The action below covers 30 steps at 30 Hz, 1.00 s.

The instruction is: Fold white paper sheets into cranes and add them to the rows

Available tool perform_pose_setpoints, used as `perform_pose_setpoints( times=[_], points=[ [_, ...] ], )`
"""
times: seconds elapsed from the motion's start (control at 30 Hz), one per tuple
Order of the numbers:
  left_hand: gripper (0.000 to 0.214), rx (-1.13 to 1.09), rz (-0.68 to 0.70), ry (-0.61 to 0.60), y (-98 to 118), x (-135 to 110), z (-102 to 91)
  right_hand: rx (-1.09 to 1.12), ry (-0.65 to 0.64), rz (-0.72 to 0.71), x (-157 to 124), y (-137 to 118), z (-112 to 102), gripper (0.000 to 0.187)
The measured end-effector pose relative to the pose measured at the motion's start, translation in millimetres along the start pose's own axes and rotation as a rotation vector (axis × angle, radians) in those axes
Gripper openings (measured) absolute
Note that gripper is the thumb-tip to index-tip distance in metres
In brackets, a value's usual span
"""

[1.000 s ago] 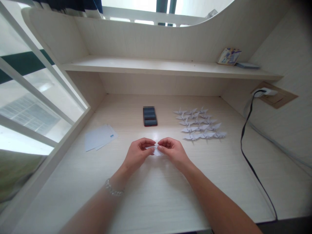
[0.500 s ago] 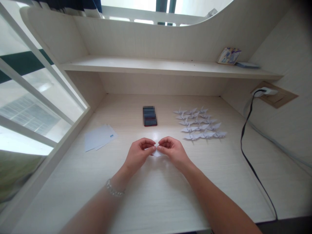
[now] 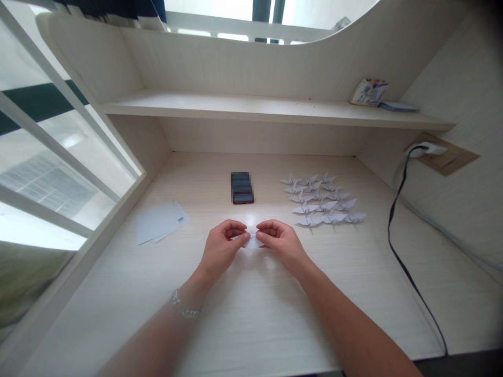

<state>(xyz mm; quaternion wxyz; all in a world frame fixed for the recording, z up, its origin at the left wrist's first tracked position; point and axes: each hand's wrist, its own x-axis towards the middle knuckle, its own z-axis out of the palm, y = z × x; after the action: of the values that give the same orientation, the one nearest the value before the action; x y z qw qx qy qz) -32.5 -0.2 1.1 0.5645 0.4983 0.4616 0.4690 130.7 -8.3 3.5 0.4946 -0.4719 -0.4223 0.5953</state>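
A: Which step do I have in hand?

B: Folding, I'd judge: I have both hands on one small piece of white paper [image 3: 252,242], left of the paper cranes [image 3: 327,206] and slightly nearer me.

A: How would you read the next move?

B: I think it calls for an even pinch and a light touch, since thin paper creases easily. I can't tell which layers sit under the thumbs.

A: And the pose?

B: My left hand [image 3: 227,238] pinches the paper's left side, my right hand [image 3: 280,238] its right side. Fingers curl inward, thumbs point at each other, and the hands stand slightly apart. Loose sheets [image 3: 159,222] lie well left of the cranes, touched by neither.
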Motion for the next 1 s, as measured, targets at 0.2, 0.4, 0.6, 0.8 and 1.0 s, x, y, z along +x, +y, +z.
perform_pose_setpoints(
  times=[0.2,0.4,0.6,0.8,1.0],
  points=[
    [0.021,-0.133,-0.075,-0.064,1.3,-1.0,0.7,-0.004,0.021,-0.043,0.9,3.1,-0.5,0.023],
    [0.016,-0.162,-0.084,-0.066,2.4,-1.0,0.8,-0.066,0.036,-0.078,2.0,4.2,-3.7,0.021],
    [0.02,0.043,-0.008,-0.081,-1.1,0.1,0.6,-0.122,0.022,-0.092,0.2,3.2,-0.8,0.019],
    [0.017,0.127,0.074,-0.061,-2.5,-0.1,-0.1,-0.192,-0.031,-0.138,-1.5,5.4,-0.7,0.019],
    [0.017,0.183,0.091,-0.108,-2.4,-2.0,1.7,-0.268,-0.079,-0.156,-2.9,5.9,-1.0,0.02]
  ],
)
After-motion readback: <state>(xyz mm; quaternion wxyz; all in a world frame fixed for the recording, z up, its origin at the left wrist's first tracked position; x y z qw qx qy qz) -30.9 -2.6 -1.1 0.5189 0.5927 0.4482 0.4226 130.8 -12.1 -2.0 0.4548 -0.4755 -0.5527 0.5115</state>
